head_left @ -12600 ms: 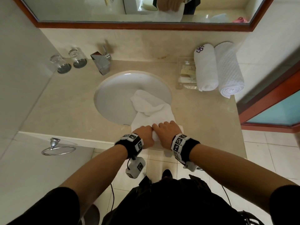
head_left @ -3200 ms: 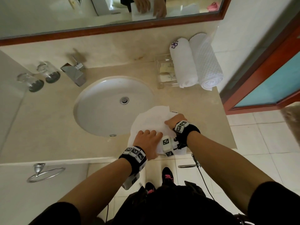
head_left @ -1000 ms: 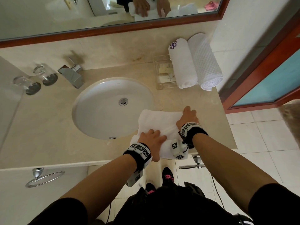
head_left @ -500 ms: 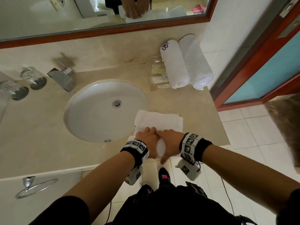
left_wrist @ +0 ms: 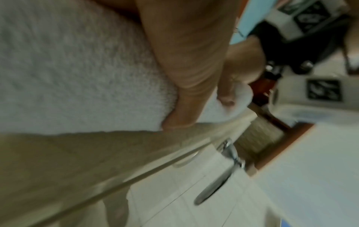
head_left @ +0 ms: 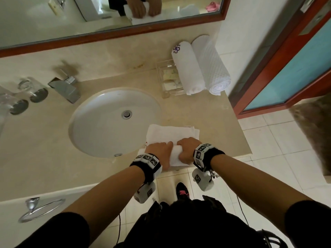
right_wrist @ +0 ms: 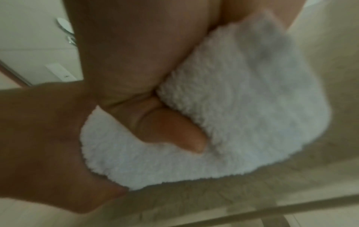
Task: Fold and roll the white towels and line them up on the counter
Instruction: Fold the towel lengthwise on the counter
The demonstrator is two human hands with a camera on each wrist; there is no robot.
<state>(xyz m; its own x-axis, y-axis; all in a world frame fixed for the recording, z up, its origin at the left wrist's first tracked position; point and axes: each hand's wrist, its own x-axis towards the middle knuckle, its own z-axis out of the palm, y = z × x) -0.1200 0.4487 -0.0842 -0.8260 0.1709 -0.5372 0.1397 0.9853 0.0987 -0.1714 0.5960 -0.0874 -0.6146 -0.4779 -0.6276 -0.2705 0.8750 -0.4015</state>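
A folded white towel (head_left: 172,134) lies on the beige counter (head_left: 44,158) just right of the sink, its near end rolled up into a thick bundle (head_left: 176,156). My left hand (head_left: 158,152) and right hand (head_left: 187,149) sit side by side on that roll, fingers curled over it. The left wrist view shows my thumb (left_wrist: 186,95) pressed into the towel (left_wrist: 77,69) at the counter's front edge. In the right wrist view my thumb (right_wrist: 170,127) digs into the rolled end (right_wrist: 242,119). Two finished rolled towels (head_left: 188,68) (head_left: 213,67) lie side by side at the back right.
The round white sink (head_left: 111,122) sits left of the towel, with the chrome tap (head_left: 66,88) behind it. Two glasses (head_left: 26,93) stand at the far left. A clear tray (head_left: 168,77) of toiletries lies beside the finished rolls. A mirror (head_left: 107,15) runs along the back wall.
Over the last second my right hand came back from the towel's far right corner to the near end. Both hands now curl over the near end, which has rolled up thicker.
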